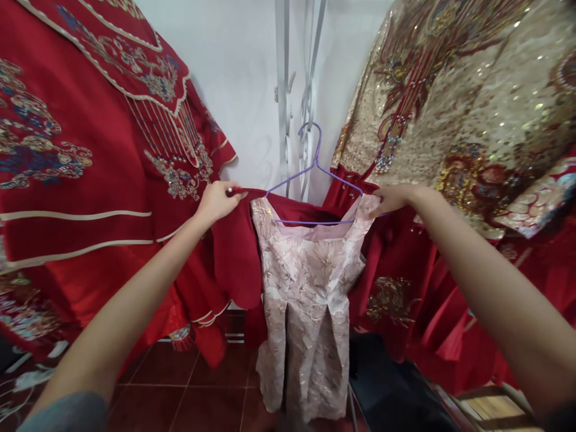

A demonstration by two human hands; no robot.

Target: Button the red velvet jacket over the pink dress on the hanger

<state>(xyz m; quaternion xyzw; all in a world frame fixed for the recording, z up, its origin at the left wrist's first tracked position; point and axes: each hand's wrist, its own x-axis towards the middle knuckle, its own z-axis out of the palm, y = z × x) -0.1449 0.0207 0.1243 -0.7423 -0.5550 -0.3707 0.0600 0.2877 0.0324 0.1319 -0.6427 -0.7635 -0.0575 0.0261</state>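
Observation:
A pale pink dress (310, 264) with a gold floral pattern hangs upright from a purple wire hanger (318, 162). My left hand (218, 201) is closed in a pinch on dark red fabric (238, 258) just left of the dress. That fabric also shows behind the dress's neckline; whether it is a separate garment is hard to see. At the dress's right shoulder strap, my right hand (393, 198) is closed with its fingertips on the strap. Some of its fingers are hidden behind the cloth.
Red embroidered garments (108, 138) hang at the left. A gold sequined garment (423, 120) hangs at the right above red skirts. A white metal rack (282, 78) stands against the wall. Below are a tiled floor (180, 384) and a black object (391, 384).

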